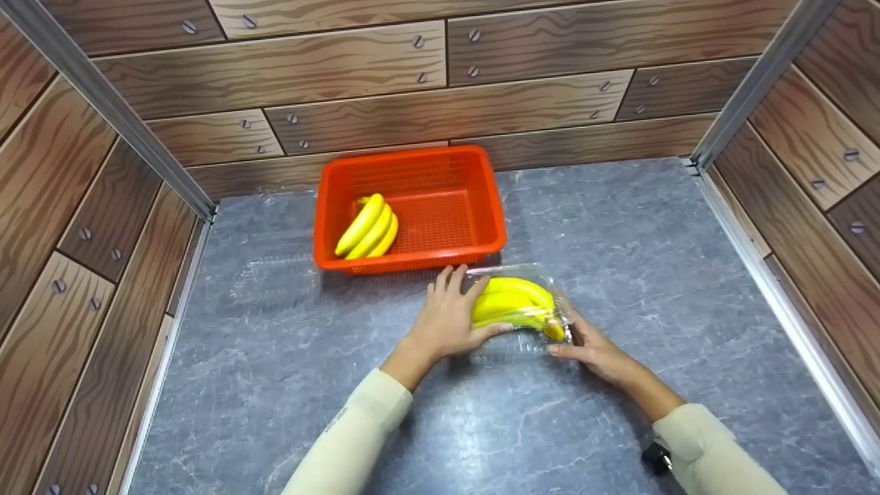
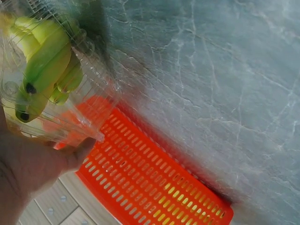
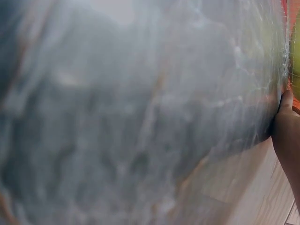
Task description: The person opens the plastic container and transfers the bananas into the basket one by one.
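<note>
On grey table [image 1: 275, 385], two hands, left hand [image 1: 447, 320] and right hand [image 1: 595, 350], gripping one clear banana pack [image 1: 519, 306], one orange basket [image 1: 440, 254], one bunch [image 1: 368, 227] inside

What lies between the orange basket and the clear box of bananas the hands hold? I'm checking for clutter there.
Head view: only bare grey tabletop between the orange basket and the clear box of bananas.
</note>
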`<action>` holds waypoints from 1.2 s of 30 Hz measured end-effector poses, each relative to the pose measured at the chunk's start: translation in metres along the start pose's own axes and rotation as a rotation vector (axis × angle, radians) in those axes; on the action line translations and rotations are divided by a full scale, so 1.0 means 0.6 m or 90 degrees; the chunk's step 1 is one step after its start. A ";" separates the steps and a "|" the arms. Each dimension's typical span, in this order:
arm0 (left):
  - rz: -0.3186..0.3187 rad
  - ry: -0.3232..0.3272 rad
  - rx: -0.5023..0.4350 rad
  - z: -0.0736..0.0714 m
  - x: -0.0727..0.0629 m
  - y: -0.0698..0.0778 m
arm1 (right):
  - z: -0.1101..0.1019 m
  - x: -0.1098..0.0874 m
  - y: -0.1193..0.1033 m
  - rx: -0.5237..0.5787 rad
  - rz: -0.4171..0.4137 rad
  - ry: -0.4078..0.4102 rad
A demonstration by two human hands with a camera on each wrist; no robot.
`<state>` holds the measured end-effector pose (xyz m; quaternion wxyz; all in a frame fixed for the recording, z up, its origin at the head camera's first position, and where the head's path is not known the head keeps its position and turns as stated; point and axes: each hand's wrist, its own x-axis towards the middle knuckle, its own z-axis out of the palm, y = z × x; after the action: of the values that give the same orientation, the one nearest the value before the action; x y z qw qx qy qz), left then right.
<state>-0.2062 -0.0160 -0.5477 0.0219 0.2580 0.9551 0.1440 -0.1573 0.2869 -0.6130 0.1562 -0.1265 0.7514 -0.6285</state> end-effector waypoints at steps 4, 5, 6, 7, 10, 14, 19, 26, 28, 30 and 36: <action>0.000 -0.006 -0.020 -0.004 0.002 -0.001 | 0.000 -0.001 -0.001 -0.006 0.013 0.002; 0.000 -0.005 -0.028 -0.005 0.003 -0.002 | 0.000 -0.002 -0.001 -0.006 0.015 0.000; -0.001 -0.003 -0.037 -0.006 0.003 -0.003 | 0.000 -0.002 -0.001 -0.005 0.016 -0.001; -0.004 -0.003 -0.049 -0.009 0.004 -0.003 | 0.000 -0.003 -0.001 -0.001 0.020 -0.003; -0.013 -0.004 -0.086 -0.014 0.007 -0.006 | -0.001 -0.005 -0.002 0.006 0.026 -0.010; -0.020 -0.022 -0.108 -0.021 0.010 -0.009 | -0.001 -0.007 -0.003 0.017 0.030 -0.016; -0.019 -0.035 -0.096 -0.023 0.014 -0.009 | -0.001 -0.007 -0.004 0.004 0.037 -0.010; -0.009 -0.045 -0.089 -0.028 0.012 -0.013 | -0.002 -0.003 -0.007 -0.003 0.039 -0.003; -0.003 -0.051 -0.082 -0.031 0.011 -0.013 | -0.004 -0.002 -0.005 0.002 0.035 -0.004; 0.001 -0.059 -0.073 -0.034 0.009 -0.014 | -0.004 -0.001 -0.004 0.004 0.031 -0.005; 0.006 -0.077 -0.084 -0.042 0.009 -0.017 | -0.003 -0.001 -0.002 0.025 0.012 -0.013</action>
<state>-0.2188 -0.0286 -0.5262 0.0955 0.2687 0.9393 0.1907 -0.1575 0.2883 -0.6118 0.1722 -0.1229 0.7383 -0.6404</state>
